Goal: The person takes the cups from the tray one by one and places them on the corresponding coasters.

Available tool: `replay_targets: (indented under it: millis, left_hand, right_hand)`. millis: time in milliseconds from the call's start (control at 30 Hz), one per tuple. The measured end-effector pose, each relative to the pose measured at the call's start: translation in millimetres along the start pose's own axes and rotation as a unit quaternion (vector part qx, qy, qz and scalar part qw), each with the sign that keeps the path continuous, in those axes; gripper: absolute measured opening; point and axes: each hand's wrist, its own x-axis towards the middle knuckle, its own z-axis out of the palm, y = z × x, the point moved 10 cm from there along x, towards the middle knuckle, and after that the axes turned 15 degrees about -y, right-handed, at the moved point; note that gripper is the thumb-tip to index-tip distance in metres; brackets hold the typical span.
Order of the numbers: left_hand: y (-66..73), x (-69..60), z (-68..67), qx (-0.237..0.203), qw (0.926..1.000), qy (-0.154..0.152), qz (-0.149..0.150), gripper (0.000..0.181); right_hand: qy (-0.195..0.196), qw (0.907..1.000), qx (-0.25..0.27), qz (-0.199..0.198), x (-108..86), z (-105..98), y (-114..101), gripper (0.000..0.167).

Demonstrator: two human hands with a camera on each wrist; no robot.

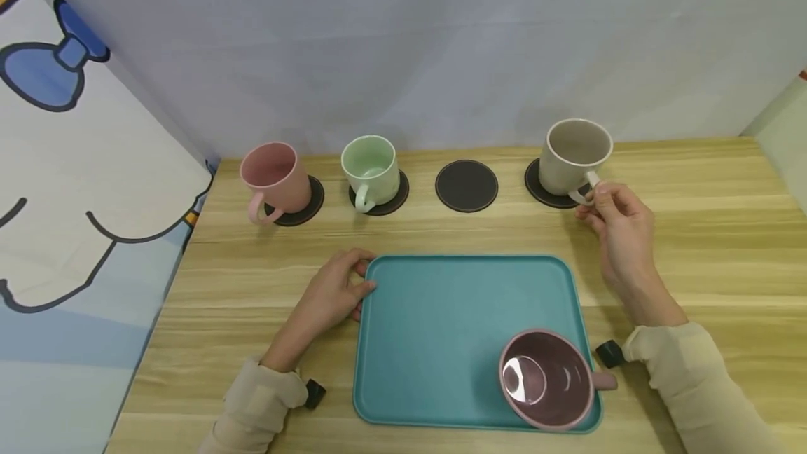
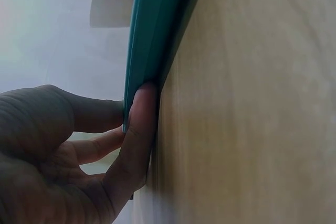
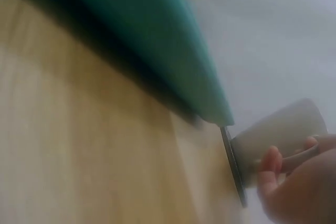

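My right hand [image 1: 621, 230] pinches the handle of a grey-beige mug [image 1: 570, 160], which stands on a round black coaster [image 1: 536, 188] at the back right. In the right wrist view, fingers curl round that mug's handle [image 3: 299, 159]. At the left edge of a teal tray [image 1: 441, 328], my left hand [image 1: 330, 293] grips the rim. The left wrist view has the thumb on top of the tray edge [image 2: 142, 40] and a finger beneath it. A mauve mug [image 1: 545, 380] sits in the tray's front right corner, its handle pointing right over the rim.
Along the back, a pink mug [image 1: 277, 181] and a mint green mug [image 1: 372, 174] stand on black coasters. Between the green and beige mugs lies a bare coaster [image 1: 466, 186]. A pale cloth wall [image 1: 429, 54] rises behind the wooden table [image 1: 252, 279].
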Motion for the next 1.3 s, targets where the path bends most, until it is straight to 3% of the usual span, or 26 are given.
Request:
replay_targets:
  millis: [467, 733, 1300]
  left_hand:
    - [-0.7, -1.5, -1.3, -0.001, 1.0, 0.003, 0.004, 0.042]
    - [0.5, -1.6, -2.7, 0.024, 0.9996, 0.009, 0.009, 0.042]
    - [-0.3, -1.8, -2.6, 0.018, 0.9998, 0.007, 0.0, 0.042]
  right_hand:
    - [-0.001, 1.0, 0.0, 0.004, 1.4, 1.1, 3.0, 0.019]
    - [-0.006, 0.9999, -0.001, 0.008, 2.4, 2.7, 6.0, 0.019]
    - [0.012, 0.9998, -0.012, 0.012, 1.6, 6.1, 6.1, 0.019]
